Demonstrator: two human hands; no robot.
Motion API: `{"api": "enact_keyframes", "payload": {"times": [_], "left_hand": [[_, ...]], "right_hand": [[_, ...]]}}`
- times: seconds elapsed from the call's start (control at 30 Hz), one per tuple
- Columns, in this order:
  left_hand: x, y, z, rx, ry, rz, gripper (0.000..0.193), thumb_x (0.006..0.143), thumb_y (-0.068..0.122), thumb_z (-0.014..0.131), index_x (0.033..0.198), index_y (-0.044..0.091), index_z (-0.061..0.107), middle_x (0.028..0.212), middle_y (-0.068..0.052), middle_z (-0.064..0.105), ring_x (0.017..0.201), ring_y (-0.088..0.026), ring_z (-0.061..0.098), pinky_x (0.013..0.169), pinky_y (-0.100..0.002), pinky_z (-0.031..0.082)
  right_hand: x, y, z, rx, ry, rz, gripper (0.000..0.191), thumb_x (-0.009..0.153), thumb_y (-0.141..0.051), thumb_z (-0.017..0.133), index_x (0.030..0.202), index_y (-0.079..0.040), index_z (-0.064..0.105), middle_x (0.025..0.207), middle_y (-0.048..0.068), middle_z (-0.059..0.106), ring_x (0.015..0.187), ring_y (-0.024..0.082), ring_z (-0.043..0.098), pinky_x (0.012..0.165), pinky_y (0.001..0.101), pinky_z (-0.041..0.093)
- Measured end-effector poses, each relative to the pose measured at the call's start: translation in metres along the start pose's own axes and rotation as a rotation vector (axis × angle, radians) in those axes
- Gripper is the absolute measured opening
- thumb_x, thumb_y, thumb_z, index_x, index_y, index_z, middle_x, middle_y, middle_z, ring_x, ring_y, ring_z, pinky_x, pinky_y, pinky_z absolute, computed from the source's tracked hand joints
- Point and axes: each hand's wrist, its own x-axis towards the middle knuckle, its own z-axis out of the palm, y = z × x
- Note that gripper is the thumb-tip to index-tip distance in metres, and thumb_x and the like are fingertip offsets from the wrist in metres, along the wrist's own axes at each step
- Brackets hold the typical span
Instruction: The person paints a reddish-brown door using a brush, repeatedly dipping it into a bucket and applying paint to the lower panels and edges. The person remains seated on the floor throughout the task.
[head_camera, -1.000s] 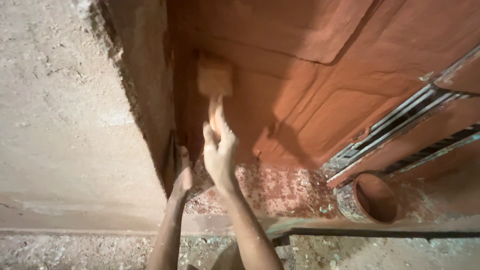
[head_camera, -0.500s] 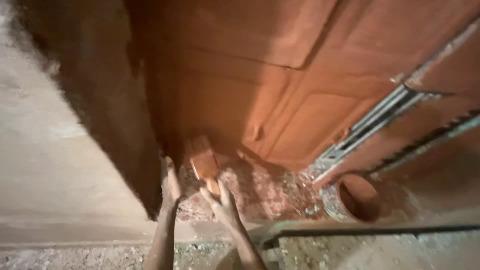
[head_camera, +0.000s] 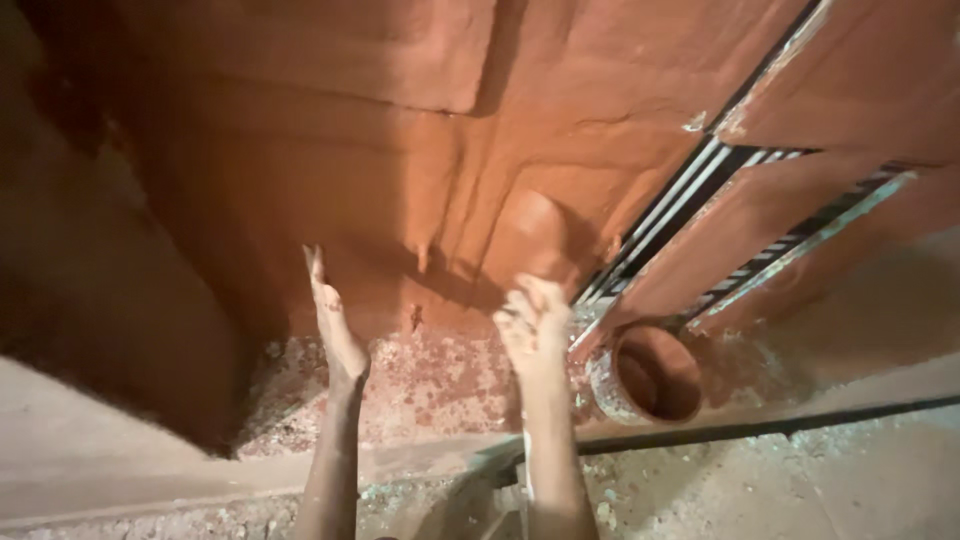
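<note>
Door (head_camera: 330, 120) panel edge seemingly just beyond left hand (head_camera: 335, 320), fingers spread.

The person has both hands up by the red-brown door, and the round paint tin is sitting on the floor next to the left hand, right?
Not quite. Both hands are raised by the red-brown door, but the round paint tin sits on the floor beside the right hand, not the left hand. The head view shows the tin to the right of the right forearm.
</note>
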Motion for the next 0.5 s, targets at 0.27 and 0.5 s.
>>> {"api": "enact_keyframes", "payload": {"times": [0.27,0.5], "left_hand": [[-0.013,0.014,0.025,0.067,0.044,-0.028,0.073,0.110,0.058,0.019,0.165,0.010,0.026,0.176,-0.018,0.010,0.163,-0.035,0.014,0.131,-0.052,0.013],[-0.018,0.029,0.045,0.085,0.048,-0.021,0.083,0.106,0.066,0.019,0.165,0.008,0.023,0.175,-0.020,0.003,0.162,-0.035,0.010,0.128,-0.054,0.013]], "right_hand": [[0.020,0.046,0.010,-0.471,0.287,0.301,0.032,0.104,-0.037,0.062,0.084,-0.013,0.053,0.052,-0.006,0.039,0.037,0.010,0.034,0.035,0.0279,0.030],[-0.001,0.011,0.013,-0.290,-0.137,0.424,0.014,0.097,-0.026,0.057,0.097,-0.013,0.062,0.050,-0.009,0.034,0.037,0.006,0.030,0.035,0.0249,0.025]]}}
